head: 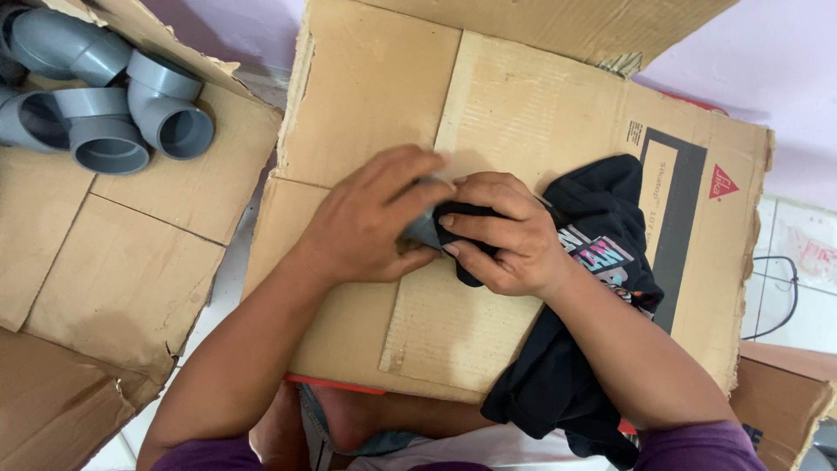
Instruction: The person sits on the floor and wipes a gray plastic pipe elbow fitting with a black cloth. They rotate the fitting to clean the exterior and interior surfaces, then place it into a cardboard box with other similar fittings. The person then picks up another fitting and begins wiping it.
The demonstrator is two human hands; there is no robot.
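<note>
Step in hand: wiping a small grey pipe fitting [425, 228] with a black cloth [575, 288], by the look of it.
Left hand [370, 222]: fingers curled over the fitting, gripping it.
Right hand [499, 231]: fingers pinching a wad of cloth against the fitting.
Fitting's place: between both hands, above the flattened cardboard box [523, 113].
Axis: mostly hidden; possibly lying left to right, but I cannot tell.
Next move calls for: turning the fitting to bare an unwiped face.
Nearby: grey elbow fittings [131, 113] on the left carton.
</note>
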